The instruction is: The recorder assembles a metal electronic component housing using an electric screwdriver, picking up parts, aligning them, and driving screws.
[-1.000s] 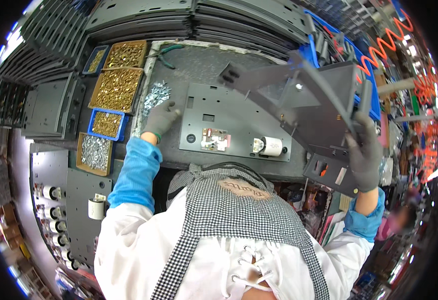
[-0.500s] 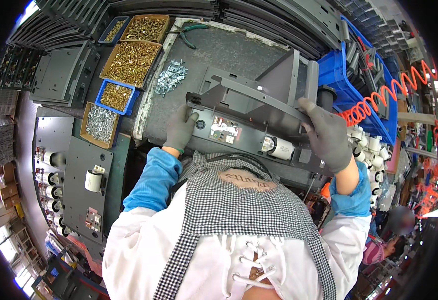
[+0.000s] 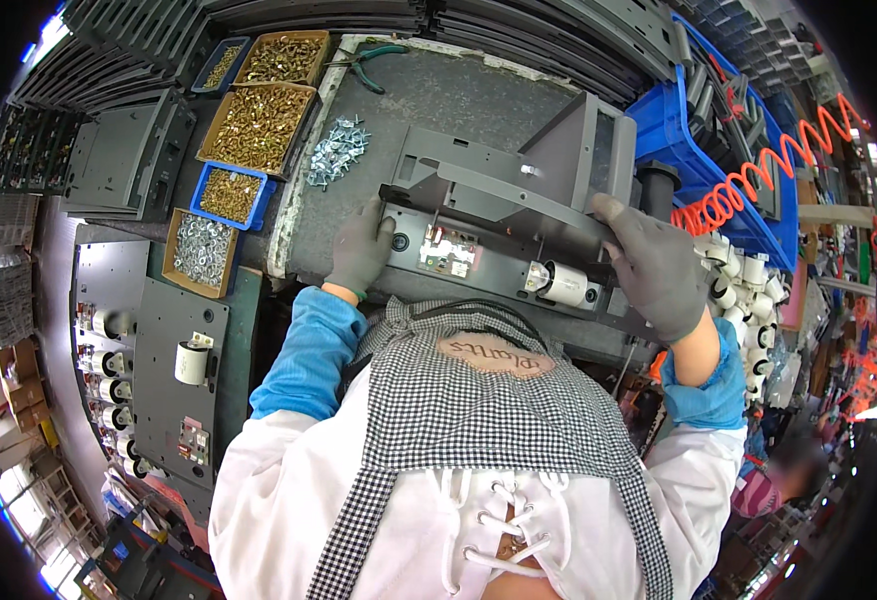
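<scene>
Vs 0.5 s ago the grey metal chassis (image 3: 504,215) sits lower and flatter on the bench mat (image 3: 439,95), near its front edge, w/ hands further apart. Left hand (image 3: 361,250) fingers curl clamped on the chassis's left end; right hand (image 3: 656,265) wraps its right end, thumb on top. Silver screw pile (image 3: 337,152) lies by the mat's left edge.

Grey bench mat (image 3: 479,95) — metal chassis (image 3: 504,215), loose brackets (image 3: 337,152), pliers (image 3: 374,60).
</scene>
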Demonstrator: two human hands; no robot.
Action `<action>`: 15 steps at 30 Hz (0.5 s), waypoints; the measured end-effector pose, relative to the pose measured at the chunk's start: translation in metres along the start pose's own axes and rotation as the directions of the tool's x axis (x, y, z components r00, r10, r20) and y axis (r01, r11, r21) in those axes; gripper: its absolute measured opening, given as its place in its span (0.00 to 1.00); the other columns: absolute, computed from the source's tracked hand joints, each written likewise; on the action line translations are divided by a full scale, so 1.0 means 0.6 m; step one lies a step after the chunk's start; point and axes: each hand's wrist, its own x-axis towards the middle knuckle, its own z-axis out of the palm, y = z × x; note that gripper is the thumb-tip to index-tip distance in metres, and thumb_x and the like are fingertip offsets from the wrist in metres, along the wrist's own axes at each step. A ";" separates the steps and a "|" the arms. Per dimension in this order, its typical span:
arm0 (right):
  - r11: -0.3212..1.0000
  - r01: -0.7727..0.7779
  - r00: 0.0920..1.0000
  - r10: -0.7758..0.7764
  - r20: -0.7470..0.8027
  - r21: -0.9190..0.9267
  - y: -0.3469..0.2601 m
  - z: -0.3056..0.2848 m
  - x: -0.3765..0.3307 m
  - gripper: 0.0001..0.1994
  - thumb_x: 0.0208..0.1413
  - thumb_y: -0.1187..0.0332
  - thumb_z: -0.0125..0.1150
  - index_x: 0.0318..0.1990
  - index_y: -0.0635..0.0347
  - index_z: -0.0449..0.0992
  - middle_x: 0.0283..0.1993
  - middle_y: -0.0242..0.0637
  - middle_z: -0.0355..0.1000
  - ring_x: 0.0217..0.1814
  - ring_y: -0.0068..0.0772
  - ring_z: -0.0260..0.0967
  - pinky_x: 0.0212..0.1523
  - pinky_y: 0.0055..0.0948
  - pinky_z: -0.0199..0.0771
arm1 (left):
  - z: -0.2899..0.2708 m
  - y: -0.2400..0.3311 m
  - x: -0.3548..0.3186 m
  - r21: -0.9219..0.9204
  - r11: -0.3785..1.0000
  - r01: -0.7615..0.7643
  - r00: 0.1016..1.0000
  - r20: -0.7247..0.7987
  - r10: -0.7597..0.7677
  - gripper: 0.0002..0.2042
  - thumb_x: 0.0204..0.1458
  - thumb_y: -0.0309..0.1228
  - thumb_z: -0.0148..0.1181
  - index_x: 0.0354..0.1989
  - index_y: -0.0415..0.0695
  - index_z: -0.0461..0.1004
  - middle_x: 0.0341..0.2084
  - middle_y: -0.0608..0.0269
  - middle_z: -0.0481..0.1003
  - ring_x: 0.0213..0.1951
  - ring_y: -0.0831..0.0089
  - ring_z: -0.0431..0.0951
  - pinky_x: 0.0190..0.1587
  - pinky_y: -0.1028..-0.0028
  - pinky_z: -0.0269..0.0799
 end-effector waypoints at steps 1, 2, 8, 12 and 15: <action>1.000 0.002 1.000 -0.002 0.017 -0.003 0.001 -0.001 -0.002 0.26 0.44 0.79 0.62 0.55 0.53 0.71 0.32 0.40 0.74 0.33 0.46 0.75 0.30 0.39 0.73 | 0.000 0.003 0.000 0.015 0.999 0.047 0.999 0.010 -0.047 0.16 0.56 0.37 0.58 0.51 0.46 0.74 0.39 0.48 0.75 0.42 0.46 0.76 0.43 0.54 0.72; 1.000 -0.004 1.000 0.004 0.019 -0.006 0.000 -0.002 -0.005 0.26 0.44 0.79 0.62 0.55 0.53 0.71 0.32 0.40 0.74 0.33 0.46 0.75 0.30 0.39 0.73 | 0.001 0.005 0.000 0.031 0.995 0.094 0.995 0.021 -0.094 0.15 0.56 0.36 0.58 0.50 0.46 0.74 0.39 0.49 0.75 0.41 0.46 0.76 0.42 0.54 0.72; 1.000 0.005 1.000 -0.005 -0.007 0.001 -0.006 0.006 -0.015 0.27 0.43 0.79 0.62 0.55 0.53 0.72 0.32 0.39 0.74 0.32 0.45 0.75 0.30 0.40 0.72 | 0.016 0.002 -0.002 -0.069 0.997 0.037 0.990 -0.136 -0.046 0.08 0.56 0.35 0.59 0.41 0.47 0.77 0.35 0.52 0.75 0.37 0.47 0.77 0.38 0.56 0.72; 0.997 -0.070 0.997 0.071 0.037 -0.023 -0.009 0.000 -0.018 0.26 0.43 0.79 0.65 0.54 0.54 0.72 0.39 0.41 0.78 0.40 0.47 0.77 0.36 0.39 0.76 | 0.022 0.005 -0.001 -0.020 0.998 0.064 0.990 -0.126 -0.066 0.08 0.56 0.36 0.59 0.39 0.46 0.77 0.35 0.51 0.75 0.36 0.47 0.76 0.37 0.55 0.72; 1.000 -0.019 1.000 0.019 -0.013 0.021 0.002 0.010 -0.020 0.26 0.42 0.79 0.65 0.54 0.55 0.73 0.40 0.41 0.78 0.39 0.45 0.77 0.37 0.38 0.76 | 0.025 0.003 0.001 0.012 0.991 0.133 0.985 -0.110 -0.130 0.09 0.56 0.38 0.58 0.35 0.46 0.77 0.34 0.51 0.75 0.36 0.47 0.76 0.37 0.55 0.71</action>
